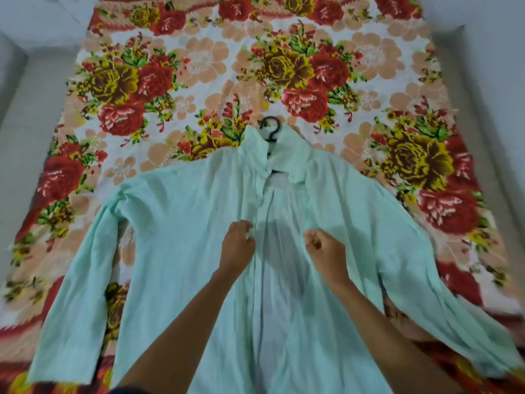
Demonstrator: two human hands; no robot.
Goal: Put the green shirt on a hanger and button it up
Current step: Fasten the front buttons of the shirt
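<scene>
A thin, limp green shirt [176,223] lies front-up on a floral sheet [199,66], hanger [271,132] hook poking past its collar. Left hand [237,245] pinches one placket edge; right hand [326,251] grips the other. It looks best held by these edges.

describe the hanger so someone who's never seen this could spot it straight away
Start from the floral bedsheet that fills the view; a pale green shirt lies spread flat on it. Follow the shirt up to its collar, where the hanger pokes out as a small hook with a bit of bar below. It is the only black, hard thing among the fabrics.
</scene>
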